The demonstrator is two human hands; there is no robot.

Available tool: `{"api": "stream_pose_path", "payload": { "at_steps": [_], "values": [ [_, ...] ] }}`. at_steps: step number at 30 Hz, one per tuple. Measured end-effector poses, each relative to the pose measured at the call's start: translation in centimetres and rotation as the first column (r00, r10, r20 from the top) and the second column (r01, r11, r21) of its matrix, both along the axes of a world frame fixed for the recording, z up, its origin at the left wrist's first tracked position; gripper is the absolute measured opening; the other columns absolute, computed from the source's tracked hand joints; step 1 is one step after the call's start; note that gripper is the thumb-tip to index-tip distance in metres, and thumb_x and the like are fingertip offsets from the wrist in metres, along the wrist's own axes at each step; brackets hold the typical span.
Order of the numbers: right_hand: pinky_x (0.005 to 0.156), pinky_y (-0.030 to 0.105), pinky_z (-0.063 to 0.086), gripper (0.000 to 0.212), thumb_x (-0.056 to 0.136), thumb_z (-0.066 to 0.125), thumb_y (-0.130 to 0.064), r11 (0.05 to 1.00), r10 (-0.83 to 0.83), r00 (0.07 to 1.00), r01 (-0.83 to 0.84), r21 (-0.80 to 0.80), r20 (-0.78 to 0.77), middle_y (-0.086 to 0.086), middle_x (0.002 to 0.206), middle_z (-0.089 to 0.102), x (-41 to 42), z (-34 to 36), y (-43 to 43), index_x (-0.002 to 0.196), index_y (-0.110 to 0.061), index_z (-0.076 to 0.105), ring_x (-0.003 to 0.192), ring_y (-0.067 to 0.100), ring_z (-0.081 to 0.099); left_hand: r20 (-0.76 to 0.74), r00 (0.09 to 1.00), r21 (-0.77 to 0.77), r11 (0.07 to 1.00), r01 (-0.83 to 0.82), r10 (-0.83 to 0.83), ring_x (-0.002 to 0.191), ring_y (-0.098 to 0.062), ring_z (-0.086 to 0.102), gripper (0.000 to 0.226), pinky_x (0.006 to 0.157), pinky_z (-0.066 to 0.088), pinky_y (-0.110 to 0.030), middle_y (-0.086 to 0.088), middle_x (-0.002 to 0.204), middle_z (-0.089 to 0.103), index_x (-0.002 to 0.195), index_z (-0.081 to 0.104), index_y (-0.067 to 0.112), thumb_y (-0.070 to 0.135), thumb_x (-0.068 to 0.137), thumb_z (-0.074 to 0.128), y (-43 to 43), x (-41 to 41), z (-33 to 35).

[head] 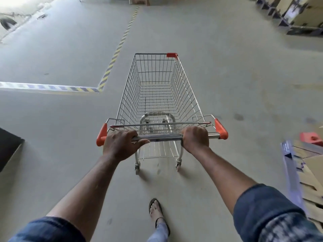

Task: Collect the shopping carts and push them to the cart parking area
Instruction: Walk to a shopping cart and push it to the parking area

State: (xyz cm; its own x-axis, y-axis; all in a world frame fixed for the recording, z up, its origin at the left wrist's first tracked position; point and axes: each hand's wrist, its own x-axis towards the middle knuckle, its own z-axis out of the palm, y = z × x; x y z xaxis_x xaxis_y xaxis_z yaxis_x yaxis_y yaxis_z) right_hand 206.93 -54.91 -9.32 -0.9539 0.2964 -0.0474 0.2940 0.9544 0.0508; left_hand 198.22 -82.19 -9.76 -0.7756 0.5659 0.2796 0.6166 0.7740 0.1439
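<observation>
Floor tape (111, 62) left of cart (157, 88)

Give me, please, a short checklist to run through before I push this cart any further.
1. Left hand grips the handle bar: ok.
2. Right hand grips the same bar: ok.
3. Floor ahead of the cart free of obstacles: ok.
4. Flattened cardboard on the right lies apart from the cart: ok.
5. Front wheels aligned: cannot tell, hidden under the basket.
6. Cart parking area in sight: cannot tell.
</observation>
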Motion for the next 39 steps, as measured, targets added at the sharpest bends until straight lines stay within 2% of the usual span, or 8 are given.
{"api": "stream_pose_path", "payload": {
  "at_steps": [6, 13, 17, 21, 28, 31, 39],
  "values": [
    [0.078, 0.034, 0.034, 0.015, 0.084, 0.057, -0.014, 0.995, -0.087, 0.996, 0.086, 0.042, 0.03, 0.0, 0.09, 0.07, -14.8, 0.0, 6.8, 0.09, -0.019, 0.069, 0.091, 0.024, 0.065, -0.031, 0.999, -0.032, 0.999, -0.027, 0.026, 0.062, -0.021, 0.065, 0.068, 0.058, 0.046, -0.03, 0.007, 0.066, 0.063, 0.073, 0.06, 0.026, 0.089, 0.082, 0.035, 7.7, -13.3, 0.0],
    [0.082, 0.034, 0.037, 0.012, 0.084, 0.058, -0.017, 0.996, -0.074, 0.997, 0.073, 0.046, 0.024, -0.002, 0.087, 0.071, -30.0, -0.2, 13.7, 0.085, -0.021, 0.069, 0.089, 0.022, 0.066, -0.057, 0.996, -0.05, 0.997, -0.067, 0.064, 0.056, -0.02, 0.064, 0.066, 0.054, 0.033, -0.025, 0.008, 0.06, 0.062, 0.068, 0.059, 0.025, 0.088, 0.081, 0.041, 14.4, -27.3, 0.3],
    [0.08, 0.034, 0.037, 0.012, 0.085, 0.057, -0.015, 0.998, -0.047, 0.998, 0.045, 0.047, 0.037, 0.0, 0.086, 0.07, -39.8, 0.0, 17.7, 0.086, -0.019, 0.068, 0.086, 0.023, 0.066, -0.052, 0.995, -0.046, 0.995, -0.086, 0.084, 0.058, -0.021, 0.064, 0.065, 0.055, 0.036, -0.026, 0.007, 0.061, 0.062, 0.069, 0.057, 0.026, 0.088, 0.08, 0.041, 18.4, -36.6, -0.1],
    [0.082, 0.034, 0.038, 0.014, 0.085, 0.054, -0.014, 1.0, 0.0, 1.0, -0.001, 0.026, 0.011, 0.001, 0.089, 0.071, -50.4, 0.3, 22.1, 0.089, -0.019, 0.067, 0.089, 0.024, 0.067, -0.043, 0.988, -0.046, 0.988, -0.148, 0.146, 0.063, -0.023, 0.065, 0.069, 0.058, 0.045, -0.029, 0.005, 0.062, 0.062, 0.068, 0.053, 0.026, 0.091, 0.079, 0.034, 22.6, -46.7, -0.1],
    [0.084, 0.035, 0.038, 0.02, 0.089, 0.048, -0.013, 0.998, 0.059, 0.997, -0.06, 0.02, 0.05, 0.002, 0.095, 0.071, -68.3, 0.6, 29.2, 0.095, -0.019, 0.067, 0.093, 0.025, 0.066, -0.02, 0.979, -0.027, 0.979, -0.203, 0.203, 0.063, -0.022, 0.065, 0.068, 0.057, 0.038, -0.028, 0.006, 0.061, 0.063, 0.066, 0.05, 0.029, 0.093, 0.078, 0.03, 29.4, -62.8, 0.4],
    [0.085, 0.036, 0.037, 0.02, 0.089, 0.05, -0.016, 0.995, 0.092, 0.993, -0.094, 0.033, 0.075, 0.001, 0.095, 0.071, -75.8, 0.7, 31.8, 0.096, -0.02, 0.067, 0.094, 0.024, 0.066, -0.027, 0.978, -0.018, 0.978, -0.207, 0.207, 0.059, -0.021, 0.065, 0.064, 0.053, 0.034, -0.026, 0.007, 0.059, 0.061, 0.065, 0.042, 0.03, 0.092, 0.079, 0.031, 32.0, -69.5, 0.4],
    [0.089, 0.036, 0.038, 0.018, 0.089, 0.051, -0.015, 0.994, 0.096, 0.995, -0.097, 0.041, 0.03, 0.002, 0.091, 0.071, -98.8, 0.3, 37.9, 0.091, -0.02, 0.068, 0.092, 0.025, 0.066, -0.034, 0.97, -0.022, 0.97, -0.24, 0.239, 0.065, -0.021, 0.066, 0.062, 0.054, 0.036, -0.027, 0.005, 0.064, 0.065, 0.069, 0.04, 0.032, 0.092, 0.081, 0.029, 38.2, -91.3, 0.0]
  ]
}}
